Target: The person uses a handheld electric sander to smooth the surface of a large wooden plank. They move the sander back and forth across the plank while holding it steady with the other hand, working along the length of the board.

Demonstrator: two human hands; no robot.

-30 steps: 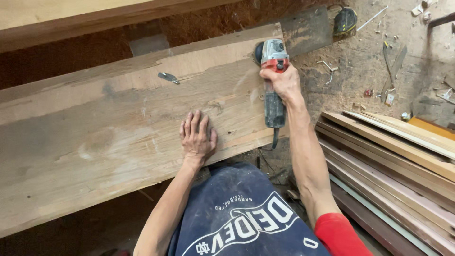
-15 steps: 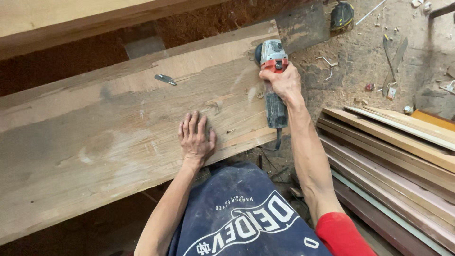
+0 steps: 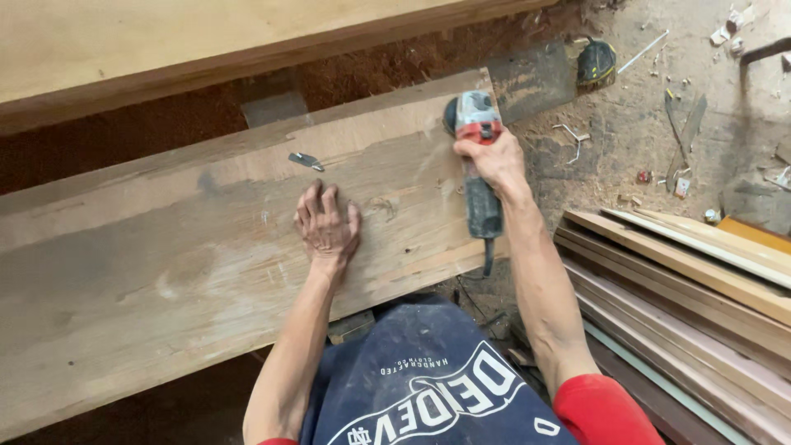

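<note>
**Grinder on plank end**

Red-and-grey angle grinder (image 3: 478, 156) sits on the right end of the wide wooden plank (image 3: 206, 272), head near the far edge. Right hand (image 3: 494, 161) clamped around its body. Left hand (image 3: 328, 227) flat on the plank, fingers spread, holding nothing, well left of the grinder. Small metal piece (image 3: 306, 161) lies beyond it. Stacked boards (image 3: 692, 288) at right; tape measure (image 3: 596, 63) on the dusty floor.

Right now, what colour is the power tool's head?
Red and grey, on the angle grinder, seen from the head view.
</note>
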